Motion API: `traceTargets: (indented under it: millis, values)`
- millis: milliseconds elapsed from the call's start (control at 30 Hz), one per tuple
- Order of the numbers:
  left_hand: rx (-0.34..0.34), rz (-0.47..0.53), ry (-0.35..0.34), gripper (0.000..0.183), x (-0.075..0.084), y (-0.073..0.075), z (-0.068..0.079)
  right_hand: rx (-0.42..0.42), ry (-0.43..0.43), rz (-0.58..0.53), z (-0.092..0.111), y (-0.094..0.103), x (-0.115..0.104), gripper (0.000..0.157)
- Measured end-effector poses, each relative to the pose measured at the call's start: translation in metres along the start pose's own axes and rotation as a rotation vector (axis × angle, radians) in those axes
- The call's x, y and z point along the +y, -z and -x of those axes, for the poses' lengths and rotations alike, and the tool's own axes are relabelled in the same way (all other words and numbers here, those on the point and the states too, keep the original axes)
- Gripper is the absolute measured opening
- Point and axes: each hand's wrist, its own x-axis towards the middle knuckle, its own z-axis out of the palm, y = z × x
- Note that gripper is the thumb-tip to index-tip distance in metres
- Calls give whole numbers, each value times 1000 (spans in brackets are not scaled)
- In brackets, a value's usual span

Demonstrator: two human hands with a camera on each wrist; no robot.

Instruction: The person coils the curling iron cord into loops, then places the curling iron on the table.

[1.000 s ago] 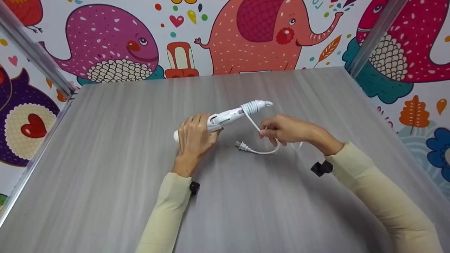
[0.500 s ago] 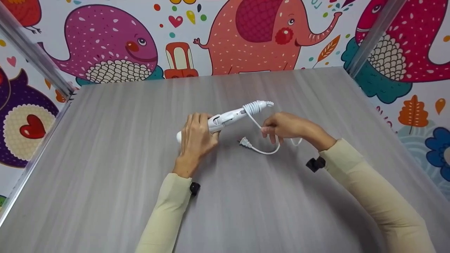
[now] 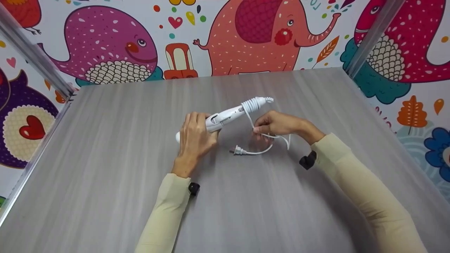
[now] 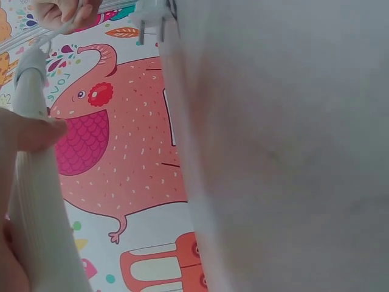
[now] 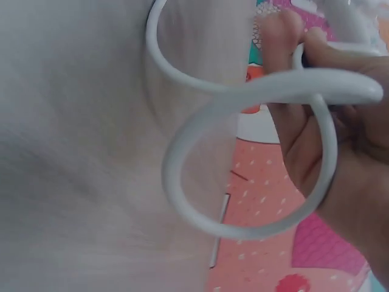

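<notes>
My left hand (image 3: pixel 197 135) grips a white hair iron (image 3: pixel 226 116) around its body, leaving a rounded tip out to the left. The iron slants up to the right, with its cord coiled around the far end. From the coils a length of white cord (image 3: pixel 249 118) runs down to my right hand (image 3: pixel 277 123), which pinches it between thumb and fingers. Beyond the grip the cord makes loose loops, large in the right wrist view as a white loop (image 5: pixel 243 232). Its two-prong plug (image 3: pixel 239 150) dangles left of the loops. The left wrist view shows the iron's ribbed side (image 4: pixel 45 231).
Both hands are over a grey wood-grain table (image 3: pixel 140 211). Behind it stands a wall (image 3: pixel 197 28) printed with cartoon animals, with metal posts (image 3: pixel 374 38) at the corners. Black wrist cameras (image 3: pixel 308 160) sit at both cuffs.
My right hand has shifted slightly left with the cord, and the plug has swung left and down after a brief rise. The left hand keeps its hold on the hair iron.
</notes>
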Motion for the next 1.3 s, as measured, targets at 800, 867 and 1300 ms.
traceTargets:
  millis: [800, 867, 1300]
  values:
    - [-4, 35, -177, 32, 2, -1, 3, 220, -308, 363, -11, 8, 4, 42]
    - [-22, 32, -182, 33, 2, 0, 3, 208, -283, 399, -12, 11, 7, 38]
    - [-107, -5, -246, 38, 3, 0, 4, 237, -54, 464, -17, 35, 23, 13]
